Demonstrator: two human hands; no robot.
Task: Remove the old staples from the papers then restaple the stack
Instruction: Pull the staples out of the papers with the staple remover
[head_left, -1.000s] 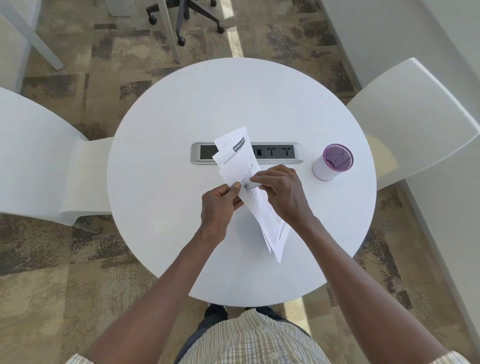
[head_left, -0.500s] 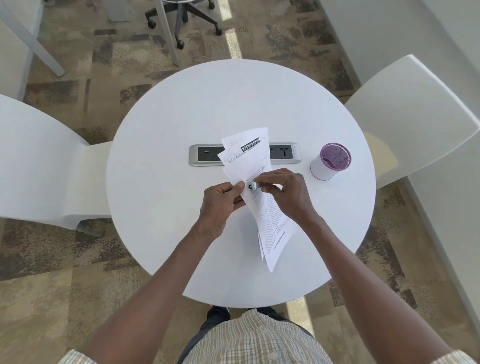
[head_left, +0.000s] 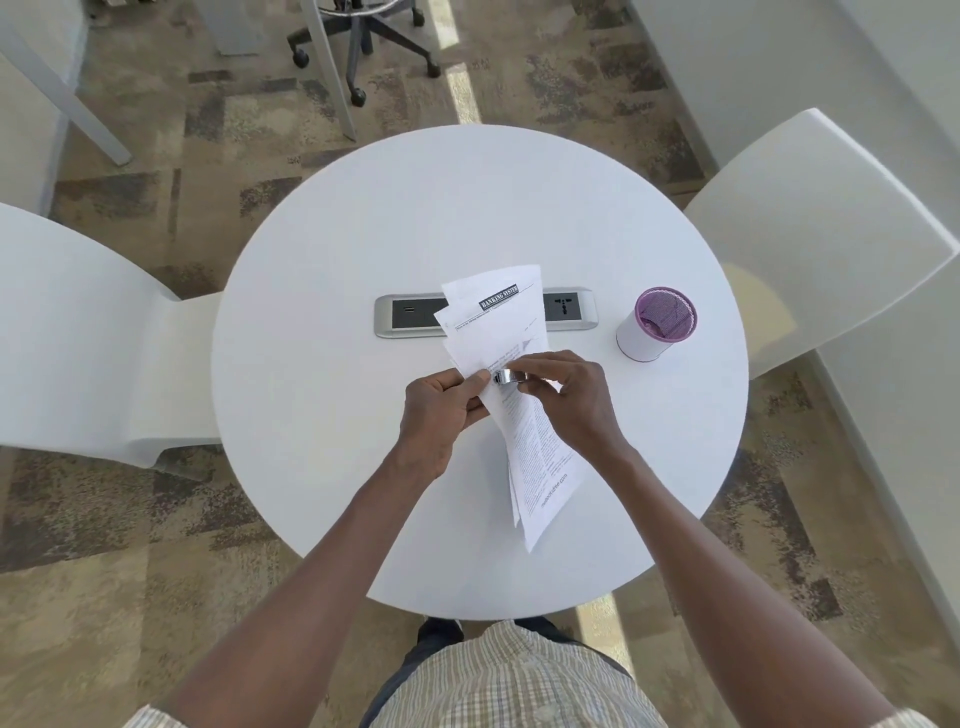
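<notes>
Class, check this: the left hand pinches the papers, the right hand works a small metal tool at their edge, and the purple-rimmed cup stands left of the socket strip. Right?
Not quite. The head view shows the cup right of the socket strip. The left hand does pinch the papers, and the right hand holds the metal tool.

Round white table (head_left: 332, 291), centre of view, with a recessed silver power strip (head_left: 410, 313) (sockets, one USB port). White moulded chair (head_left: 78, 332) at left, another white chair (head_left: 810, 234) at right. Mottled brown-grey carpet (head_left: 171, 540). Wheeled office-chair base (head_left: 363, 41) at top. Pale wall (head_left: 779, 62) upper right. Sunlit stripe (head_left: 462, 88) across floor.
</notes>
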